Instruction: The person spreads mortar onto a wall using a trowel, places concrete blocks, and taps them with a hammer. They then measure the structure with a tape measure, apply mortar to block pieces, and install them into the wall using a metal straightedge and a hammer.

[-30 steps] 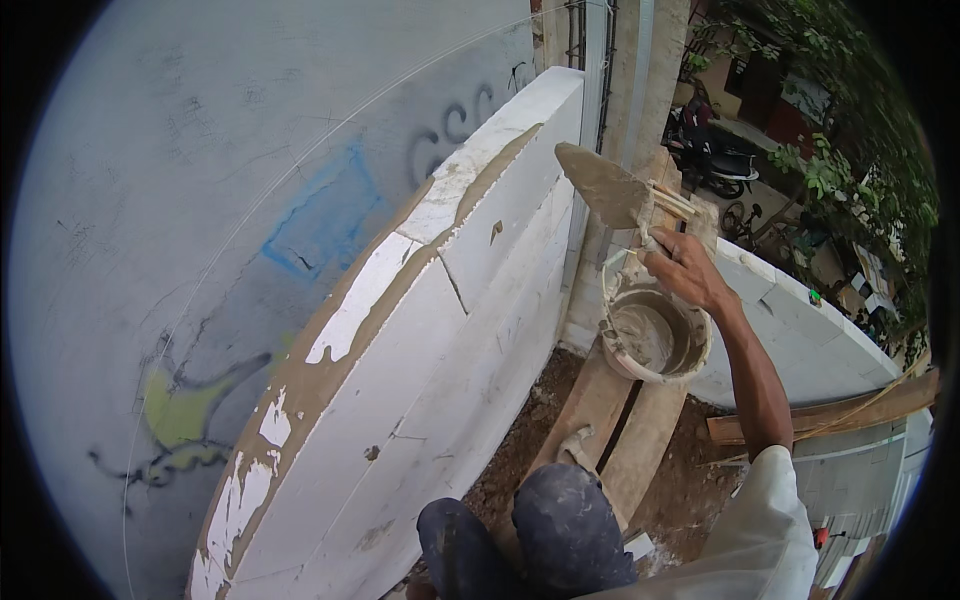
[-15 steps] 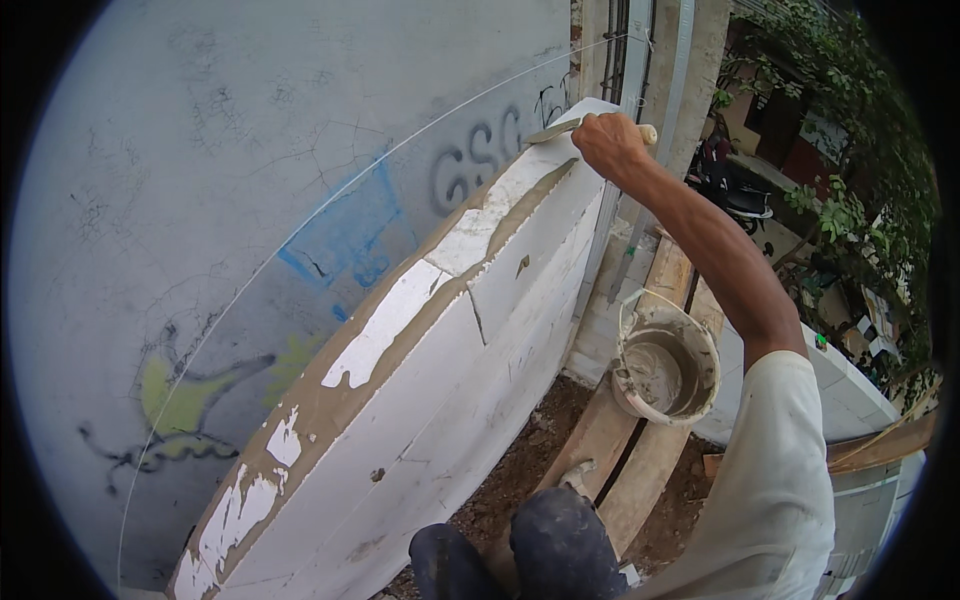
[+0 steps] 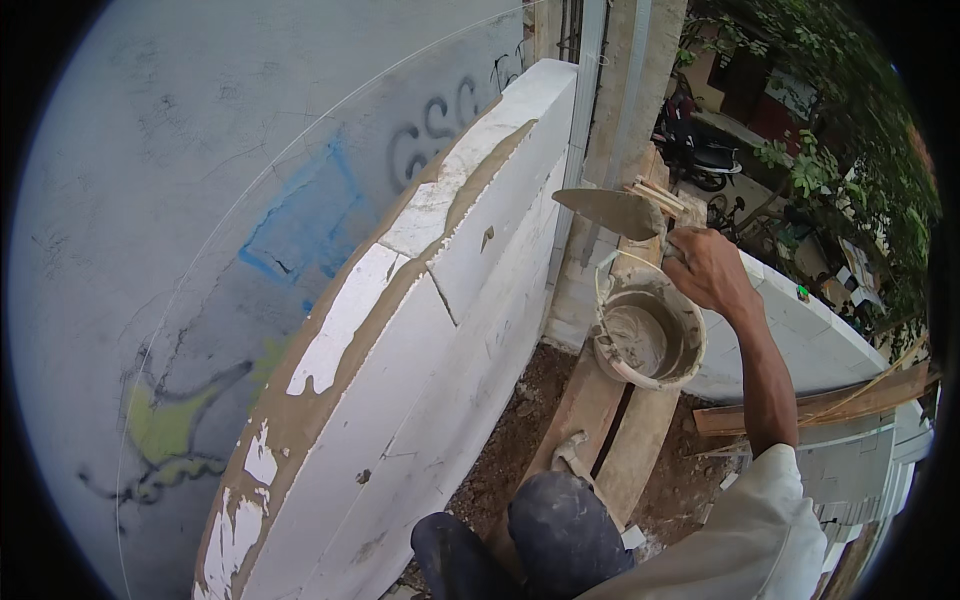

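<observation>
My right hand [image 3: 712, 270] is closed round the handle of a mortar-coated trowel [image 3: 605, 210], its pointed blade held leftward above the rear rim of a pale bucket [image 3: 648, 365] of wet grey mortar. The bucket stands on wooden planks [image 3: 640, 450]. To the left runs a white block wall [image 3: 440, 360], its top partly coated with uneven grey-brown mortar [image 3: 330, 375]. My left hand is not in view. Below, my dark-trousered knees [image 3: 555, 530] are over the planks, beside a pale, smeared object [image 3: 568, 450] that I cannot make out.
A painted grey wall [image 3: 170, 200] with a string across it rises at left. A concrete column [image 3: 625, 90] stands ahead. At right are a second block wall [image 3: 780, 340], loose boards [image 3: 810, 405], dirt, a parked motorbike [image 3: 700, 150] and trees.
Half a second ago my right hand had the trowel at the wall's far top edge. It has come back down and right, over the bucket, near where it was a second ago.
</observation>
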Demonstrator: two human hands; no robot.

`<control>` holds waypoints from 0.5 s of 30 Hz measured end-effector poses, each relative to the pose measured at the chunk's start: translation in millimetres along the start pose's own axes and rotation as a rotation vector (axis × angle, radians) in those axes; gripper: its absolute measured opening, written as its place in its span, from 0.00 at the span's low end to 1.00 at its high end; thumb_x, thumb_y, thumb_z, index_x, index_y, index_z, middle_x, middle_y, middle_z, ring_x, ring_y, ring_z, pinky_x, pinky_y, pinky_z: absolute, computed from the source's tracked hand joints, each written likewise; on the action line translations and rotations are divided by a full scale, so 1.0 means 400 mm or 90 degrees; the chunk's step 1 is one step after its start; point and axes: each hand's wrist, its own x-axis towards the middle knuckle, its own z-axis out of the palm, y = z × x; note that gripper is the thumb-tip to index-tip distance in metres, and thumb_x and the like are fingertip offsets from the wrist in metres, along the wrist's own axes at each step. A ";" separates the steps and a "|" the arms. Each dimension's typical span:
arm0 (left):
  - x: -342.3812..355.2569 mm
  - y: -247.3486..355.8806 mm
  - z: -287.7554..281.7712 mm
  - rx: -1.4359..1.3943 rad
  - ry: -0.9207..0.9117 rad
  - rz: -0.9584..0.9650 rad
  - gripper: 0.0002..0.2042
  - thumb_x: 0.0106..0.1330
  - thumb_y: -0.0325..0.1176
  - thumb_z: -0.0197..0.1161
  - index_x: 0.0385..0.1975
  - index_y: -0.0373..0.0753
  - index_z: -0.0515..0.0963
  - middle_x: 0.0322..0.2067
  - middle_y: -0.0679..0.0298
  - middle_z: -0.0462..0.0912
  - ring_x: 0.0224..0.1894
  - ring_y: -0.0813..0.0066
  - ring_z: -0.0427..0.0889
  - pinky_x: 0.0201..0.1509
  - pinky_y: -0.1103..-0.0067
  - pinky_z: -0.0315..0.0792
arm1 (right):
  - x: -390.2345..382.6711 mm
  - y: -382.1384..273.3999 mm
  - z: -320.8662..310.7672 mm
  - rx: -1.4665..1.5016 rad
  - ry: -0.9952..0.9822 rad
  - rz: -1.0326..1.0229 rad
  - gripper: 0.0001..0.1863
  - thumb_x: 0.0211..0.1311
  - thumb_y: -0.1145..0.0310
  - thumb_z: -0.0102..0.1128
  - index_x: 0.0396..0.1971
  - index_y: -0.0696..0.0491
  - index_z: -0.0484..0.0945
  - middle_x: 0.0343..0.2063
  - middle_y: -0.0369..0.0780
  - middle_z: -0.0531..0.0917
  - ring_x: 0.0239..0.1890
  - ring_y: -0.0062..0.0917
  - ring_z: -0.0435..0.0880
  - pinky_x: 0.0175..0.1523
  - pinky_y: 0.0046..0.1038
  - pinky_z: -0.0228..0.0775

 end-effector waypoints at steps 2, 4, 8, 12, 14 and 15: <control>0.025 -0.012 0.003 0.000 -0.005 0.043 0.04 0.63 0.30 0.63 0.26 0.44 0.80 0.28 0.56 0.82 0.38 0.48 0.84 0.46 0.56 0.81 | -0.075 0.094 0.059 -0.090 -0.138 0.138 0.16 0.59 0.62 0.65 0.38 0.59 0.89 0.38 0.56 0.90 0.43 0.52 0.91 0.50 0.49 0.84; 0.046 -0.030 0.003 -0.003 -0.012 0.089 0.04 0.64 0.29 0.63 0.26 0.44 0.80 0.28 0.56 0.82 0.37 0.49 0.84 0.45 0.56 0.81 | -0.119 0.169 0.164 -0.157 -0.253 0.212 0.17 0.57 0.63 0.65 0.40 0.58 0.91 0.39 0.57 0.90 0.46 0.51 0.92 0.53 0.47 0.85; 0.112 -0.060 -0.002 0.148 -0.089 0.104 0.08 0.70 0.33 0.63 0.27 0.43 0.83 0.27 0.57 0.84 0.41 0.48 0.86 0.51 0.59 0.83 | -0.164 0.288 0.463 -0.179 -0.325 0.220 0.17 0.54 0.64 0.64 0.40 0.58 0.91 0.41 0.56 0.91 0.49 0.50 0.93 0.53 0.46 0.86; 0.157 -0.086 -0.052 0.088 -0.197 -0.092 0.15 0.76 0.44 0.64 0.32 0.45 0.91 0.29 0.55 0.88 0.46 0.50 0.88 0.52 0.60 0.83 | -0.156 0.311 0.562 -0.161 -0.450 0.142 0.17 0.54 0.65 0.69 0.39 0.60 0.91 0.40 0.48 0.94 0.40 0.40 0.95 0.43 0.40 0.89; 0.143 -0.091 -0.085 0.133 -0.115 -0.061 0.16 0.78 0.45 0.63 0.32 0.44 0.90 0.26 0.56 0.87 0.40 0.49 0.88 0.51 0.58 0.83 | -0.138 0.315 0.454 0.155 -0.600 0.325 0.14 0.50 0.66 0.71 0.34 0.59 0.90 0.30 0.43 0.92 0.27 0.33 0.91 0.34 0.36 0.86; 0.129 -0.088 -0.090 0.133 -0.116 -0.061 0.16 0.78 0.45 0.63 0.32 0.44 0.90 0.26 0.56 0.87 0.40 0.49 0.88 0.51 0.58 0.83 | -0.160 0.324 0.410 0.265 -0.533 0.343 0.10 0.48 0.68 0.71 0.29 0.57 0.88 0.19 0.38 0.84 0.16 0.25 0.79 0.23 0.32 0.74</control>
